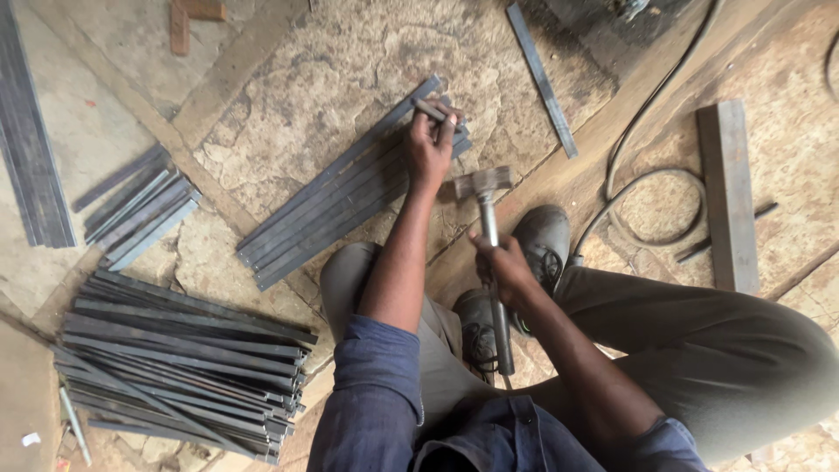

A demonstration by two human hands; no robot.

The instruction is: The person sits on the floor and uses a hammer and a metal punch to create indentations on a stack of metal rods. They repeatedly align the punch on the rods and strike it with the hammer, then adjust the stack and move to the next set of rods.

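My left hand [430, 142] grips a short steel punch [434, 111], held against the far end of a row of flat grey metal bars [332, 205] lying on the stone floor. My right hand [502, 262] is closed around the metal handle of a hammer [482, 183], whose head hovers just right of the left hand, above the floor. Both forearms reach out from blue rolled sleeves. I am crouched, with my knees and black shoes [542, 240] below the hands.
A large stack of flat bars [175, 367] lies at lower left, a smaller bundle [140, 210] above it, and long strips [31, 140] at the left edge. A single bar [542, 79] lies top centre. A cable [647, 183] loops at right beside a steel section [725, 192].
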